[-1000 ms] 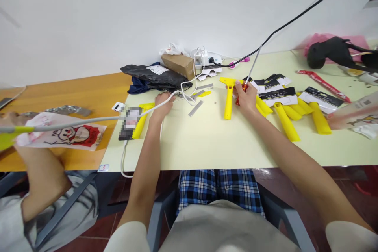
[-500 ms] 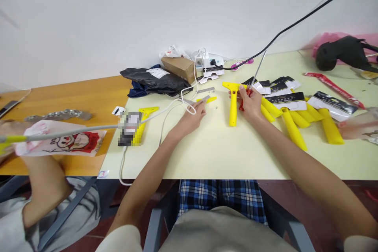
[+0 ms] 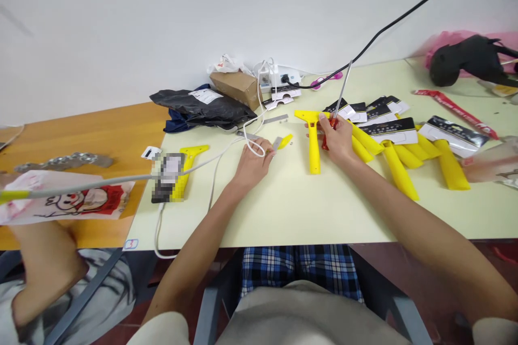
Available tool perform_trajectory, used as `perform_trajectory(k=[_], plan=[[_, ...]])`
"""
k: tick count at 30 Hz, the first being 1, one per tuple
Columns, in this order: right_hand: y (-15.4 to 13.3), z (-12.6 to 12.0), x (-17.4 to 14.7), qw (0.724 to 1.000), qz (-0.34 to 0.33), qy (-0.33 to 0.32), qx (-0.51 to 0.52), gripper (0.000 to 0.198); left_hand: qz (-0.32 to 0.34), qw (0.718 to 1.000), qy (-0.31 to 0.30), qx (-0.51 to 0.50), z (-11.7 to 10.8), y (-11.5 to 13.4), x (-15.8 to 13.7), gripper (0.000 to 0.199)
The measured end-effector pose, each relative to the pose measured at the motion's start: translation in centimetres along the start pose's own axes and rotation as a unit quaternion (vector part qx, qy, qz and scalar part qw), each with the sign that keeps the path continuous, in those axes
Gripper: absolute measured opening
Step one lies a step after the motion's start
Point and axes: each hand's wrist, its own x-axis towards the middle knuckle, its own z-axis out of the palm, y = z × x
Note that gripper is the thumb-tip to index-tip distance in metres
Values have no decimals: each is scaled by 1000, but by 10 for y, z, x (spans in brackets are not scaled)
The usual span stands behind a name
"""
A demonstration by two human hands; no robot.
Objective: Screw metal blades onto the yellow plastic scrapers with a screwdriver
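My right hand (image 3: pixel 339 139) is closed around a yellow scraper handle (image 3: pixel 314 148) with a T-shaped head. The same hand also holds a screwdriver (image 3: pixel 343 89), its red grip in the palm and its shaft pointing up and away. To the left, my left hand (image 3: pixel 253 164) has its fingertips closed on a small metal plate (image 3: pixel 277 143). A yellow strip (image 3: pixel 285 141) sticks out at the plate's far end. A tiny nut or screw (image 3: pixel 291 143) lies just right of it. More flat metal strips (image 3: pixel 275 118) rest behind this hand, and a white cable loop crosses its fingers.
Several yellow handles (image 3: pixel 400 170) with black-and-white cards lie on the right. Another scraper (image 3: pixel 189 164) is at the left, partly pixelated. Behind are a black parcel (image 3: pixel 202 108), a cardboard box (image 3: pixel 237 86) and a power strip (image 3: pixel 289 74). A co-worker's arm (image 3: pixel 48 253) is far left.
My left hand has drawn its fingers in on the plate, and the yellow strip is more steeply tilted. The right hand keeps the scraper handle and screwdriver. The view has shifted slightly.
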Motion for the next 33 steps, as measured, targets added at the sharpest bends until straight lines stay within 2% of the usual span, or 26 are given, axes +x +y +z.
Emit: perform_trajectory(k=[10, 17, 20, 23, 29, 33], plan=[[2, 4, -7, 1000, 9, -15, -14, 56, -70, 996, 62, 5, 5, -23, -4, 17], [-4, 9, -17, 999, 18, -33, -28, 60, -80, 993, 84, -28, 9, -10, -2, 19], [-4, 8, -18, 998, 38, -36, -43, 60, -90, 991, 86, -49, 15, -8, 0, 27], [-2, 6, -16, 997, 36, -44, -43, 59, -122, 986, 78, -85, 18, -10, 2, 22], [1, 6, -14, 998, 23, -55, -27, 61, -192, 963, 67, -177, 8, -12, 2, 22], [1, 7, -14, 998, 21, -52, -28, 63, -198, 958, 114, -175, 0, -14, 2, 21]])
